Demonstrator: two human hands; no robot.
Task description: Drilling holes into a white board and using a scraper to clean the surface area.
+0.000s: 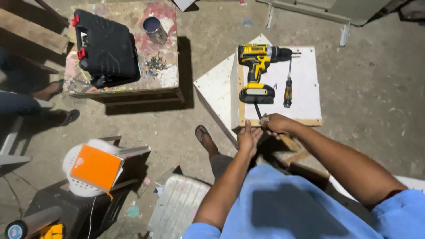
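At the near edge of the white board box (pixel 305 84), both hands are brought together. The left hand (pixel 249 138) is held flat and open, fingers together and upright against the edge, as if to steady the panel. The right hand (pixel 276 124) is curled shut around a small object, possibly a tool handle, too small to identify. Just beyond, the yellow cordless drill (pixel 256 73) and a screwdriver (pixel 288 86) are laid on the box top, within easy reach. Well apart on the left, a black tool case (pixel 106 48) and a tin can (pixel 155 30) are set on a paint-stained stool (pixel 166 77).
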